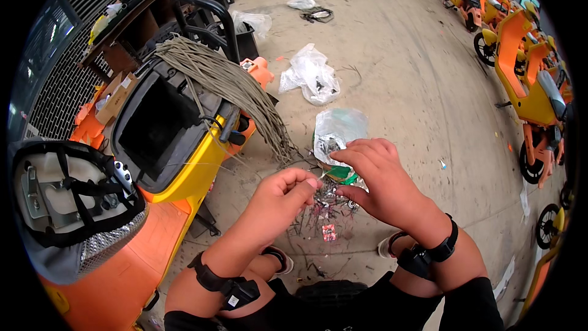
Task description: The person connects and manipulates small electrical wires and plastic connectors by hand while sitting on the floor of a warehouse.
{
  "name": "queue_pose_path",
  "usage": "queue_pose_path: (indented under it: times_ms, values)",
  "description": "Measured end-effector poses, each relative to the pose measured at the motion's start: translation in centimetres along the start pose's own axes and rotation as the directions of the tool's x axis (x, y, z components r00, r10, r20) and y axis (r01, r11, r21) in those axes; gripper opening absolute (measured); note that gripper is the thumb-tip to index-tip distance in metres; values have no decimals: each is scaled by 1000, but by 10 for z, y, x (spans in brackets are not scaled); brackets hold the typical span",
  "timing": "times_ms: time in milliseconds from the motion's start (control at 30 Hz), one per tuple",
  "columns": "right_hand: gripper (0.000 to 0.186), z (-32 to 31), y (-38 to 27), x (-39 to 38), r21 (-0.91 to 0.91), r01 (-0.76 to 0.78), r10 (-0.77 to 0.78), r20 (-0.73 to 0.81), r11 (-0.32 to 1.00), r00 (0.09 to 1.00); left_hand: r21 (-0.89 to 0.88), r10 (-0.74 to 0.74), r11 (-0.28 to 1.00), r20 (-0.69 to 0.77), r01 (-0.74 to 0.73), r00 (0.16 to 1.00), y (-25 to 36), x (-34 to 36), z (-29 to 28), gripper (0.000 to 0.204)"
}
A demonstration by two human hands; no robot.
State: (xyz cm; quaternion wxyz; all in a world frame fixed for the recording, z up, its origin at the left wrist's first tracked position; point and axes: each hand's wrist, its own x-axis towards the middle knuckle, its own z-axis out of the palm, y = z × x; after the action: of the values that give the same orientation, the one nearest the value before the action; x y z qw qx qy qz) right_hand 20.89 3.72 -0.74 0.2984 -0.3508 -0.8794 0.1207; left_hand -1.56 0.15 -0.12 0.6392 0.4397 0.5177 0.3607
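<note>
Left hand [288, 189] was found with thumb and forefinger pressed together on a thin pale strand [323, 175], a short length of which showed at the fingertips; its full run was too fine to trace. Right hand [373, 178] stood with thumb and fingers apart, to the right of the strand; whether it touched the strand could not be told. Just beyond the hands, a white-and-green bag [351, 124] sat on the floor [404, 73] with its mouth open and scrap inside. Loose debris [318, 211] lay below the hands, with a small red-orange packet [329, 233] at its near side. To the left stood a yellow-and-orange scooter [190, 178], its dark storage well uncovered and a thick bundle of grey-brown cords [214, 79] draped across it. An upturned seat [70, 199] rested nearer the person. Further scooters [520, 79] lined the right side.
</note>
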Motion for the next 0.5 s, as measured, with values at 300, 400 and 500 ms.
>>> queue_pose_path:
  times_ms: [300,400,500]
  values:
    - [53,1,-5,-4,51,17,-14,-62,999,998,-108,-29,994,32,32,999,4,-5,3,17]
    - [47,-1,-5,-4,69,70,-63,-95,995,993,-109,-28,993,91,38,995,-4,-1,0,15]
    - [40,1,-1,-4,103,129,-122,-73,986,990,-93,-10,995,118,21,993,-8,3,4,14]
